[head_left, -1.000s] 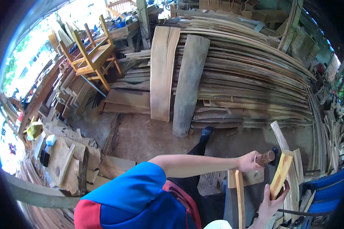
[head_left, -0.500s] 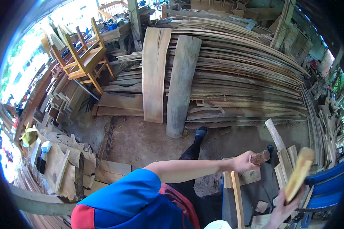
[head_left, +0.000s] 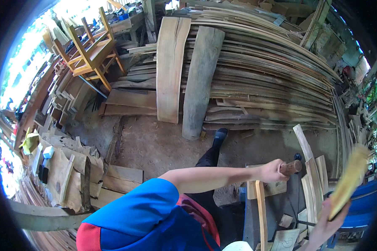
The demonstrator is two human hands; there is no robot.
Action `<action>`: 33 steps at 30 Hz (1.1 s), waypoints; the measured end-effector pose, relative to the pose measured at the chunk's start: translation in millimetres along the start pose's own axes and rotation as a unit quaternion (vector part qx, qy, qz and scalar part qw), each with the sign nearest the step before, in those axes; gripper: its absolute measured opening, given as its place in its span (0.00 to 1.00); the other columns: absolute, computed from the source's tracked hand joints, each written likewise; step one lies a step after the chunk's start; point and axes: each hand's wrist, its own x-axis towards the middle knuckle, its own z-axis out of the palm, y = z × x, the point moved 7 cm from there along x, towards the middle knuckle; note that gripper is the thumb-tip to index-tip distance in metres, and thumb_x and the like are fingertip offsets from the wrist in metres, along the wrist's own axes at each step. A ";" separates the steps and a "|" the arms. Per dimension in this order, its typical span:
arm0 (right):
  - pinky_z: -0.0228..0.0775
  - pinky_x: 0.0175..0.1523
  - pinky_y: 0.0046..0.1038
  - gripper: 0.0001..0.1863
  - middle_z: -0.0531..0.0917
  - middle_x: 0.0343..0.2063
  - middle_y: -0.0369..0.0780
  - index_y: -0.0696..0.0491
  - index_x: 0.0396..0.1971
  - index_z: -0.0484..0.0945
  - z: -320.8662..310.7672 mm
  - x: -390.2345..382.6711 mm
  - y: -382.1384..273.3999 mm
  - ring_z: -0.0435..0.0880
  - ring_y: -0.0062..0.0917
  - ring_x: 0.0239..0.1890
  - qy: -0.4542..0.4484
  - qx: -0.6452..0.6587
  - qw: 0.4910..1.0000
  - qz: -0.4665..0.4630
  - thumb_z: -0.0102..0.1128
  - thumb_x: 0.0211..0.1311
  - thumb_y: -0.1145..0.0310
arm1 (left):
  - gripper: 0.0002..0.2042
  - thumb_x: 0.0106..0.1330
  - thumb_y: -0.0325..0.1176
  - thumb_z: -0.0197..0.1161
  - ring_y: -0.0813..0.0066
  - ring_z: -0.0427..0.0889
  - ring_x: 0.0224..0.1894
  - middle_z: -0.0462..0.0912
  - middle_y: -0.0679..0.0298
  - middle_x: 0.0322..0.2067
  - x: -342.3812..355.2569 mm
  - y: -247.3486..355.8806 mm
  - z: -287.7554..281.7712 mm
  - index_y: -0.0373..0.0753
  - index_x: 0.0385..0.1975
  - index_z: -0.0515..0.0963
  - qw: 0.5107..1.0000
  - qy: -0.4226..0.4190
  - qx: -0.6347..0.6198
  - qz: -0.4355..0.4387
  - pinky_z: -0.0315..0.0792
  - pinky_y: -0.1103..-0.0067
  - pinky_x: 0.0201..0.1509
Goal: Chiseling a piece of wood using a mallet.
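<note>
My left hand (head_left: 274, 170) is wrapped round a thick, round brown wooden handle (head_left: 292, 167); the rest of that tool is hidden below the fist. Just under the hand, a long, narrow light-wood strip (head_left: 262, 215) runs down over a dark bench (head_left: 250, 217). A flat wooden board (head_left: 276, 190) lies beneath the strip's upper end. At the lower right my right hand (head_left: 331, 221) grips a long yellowish piece of wood (head_left: 347, 186), raised, tilted and blurred by motion. It is apart from the brown handle.
Several offcuts (head_left: 314, 180) stand right of the strip, beside something blue (head_left: 366, 205). A large plank stack (head_left: 264, 88) fills the far side, with two wide slabs (head_left: 168, 71) leaning on it. Upturned chairs (head_left: 92, 54) stand at the far left. My foot (head_left: 220, 134) rests on the floor.
My right hand has moved up and to the right with the yellowish wood. The left hand keeps its grip on the brown handle. The whole view has shifted slightly.
</note>
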 end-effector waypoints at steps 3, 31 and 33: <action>0.68 0.51 0.35 0.24 0.78 0.44 0.48 0.61 0.53 0.69 7.0 -9.6 15.6 0.76 0.35 0.43 0.063 0.242 0.967 0.056 0.62 0.63 0.61 | 0.15 0.52 0.31 0.63 0.83 0.64 0.19 0.63 0.72 0.13 -0.3 2.8 0.6 0.35 0.14 0.62 1.000 -0.011 0.019 -0.022 0.59 0.74 0.23; 0.70 0.43 0.35 0.24 0.80 0.36 0.46 0.61 0.49 0.74 21.8 -7.7 -2.8 0.78 0.31 0.37 -0.031 0.075 0.996 0.044 0.60 0.63 0.55 | 0.15 0.60 0.29 0.64 0.86 0.60 0.22 0.61 0.75 0.17 -3.4 4.3 2.9 0.38 0.18 0.63 0.997 -0.031 0.052 -0.047 0.56 0.77 0.26; 0.71 0.42 0.36 0.25 0.79 0.37 0.45 0.62 0.51 0.73 11.8 -10.5 10.2 0.77 0.30 0.36 0.087 0.231 0.967 0.066 0.59 0.64 0.56 | 0.15 0.60 0.29 0.64 0.85 0.61 0.22 0.62 0.75 0.17 -6.1 13.1 4.5 0.38 0.18 0.63 0.996 -0.017 0.059 -0.069 0.57 0.77 0.26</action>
